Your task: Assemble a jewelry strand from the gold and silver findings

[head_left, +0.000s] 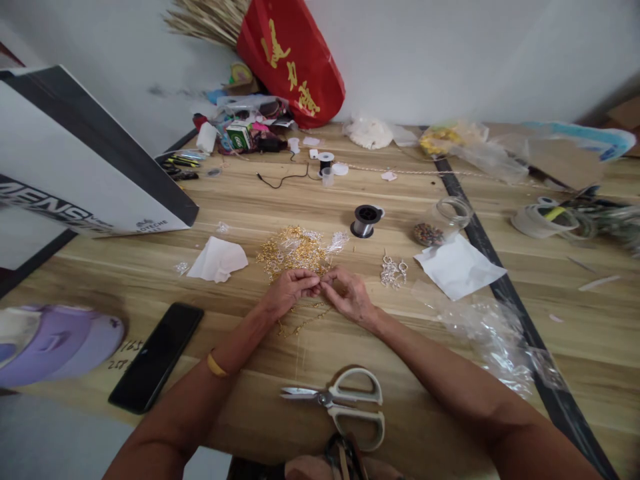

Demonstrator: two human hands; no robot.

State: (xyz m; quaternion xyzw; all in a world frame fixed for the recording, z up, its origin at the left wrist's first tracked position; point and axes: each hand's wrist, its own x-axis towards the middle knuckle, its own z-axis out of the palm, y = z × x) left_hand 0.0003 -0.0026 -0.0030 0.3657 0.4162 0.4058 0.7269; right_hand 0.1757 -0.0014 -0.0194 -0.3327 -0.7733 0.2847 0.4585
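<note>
My left hand (295,291) and my right hand (350,293) meet fingertip to fingertip above the table, both closed in a pinch. A thin gold beaded chain (300,327) hangs in a loop just under them and runs up to the fingers; the small part between the tips is hidden. Fine clear thread trails toward me. Right behind the hands lies a heap of gold and silver chains (295,250). Closer to me, scissors (350,402) with white handles lie with their blades to the left.
A spool of wire (366,221) stands behind the heap. To its right are silver rings and clasps (393,272), a tipped jar (450,217) of beads and white paper (460,265). A black phone (156,358) and a purple visor (60,343) lie left; a big box (85,167) stands behind.
</note>
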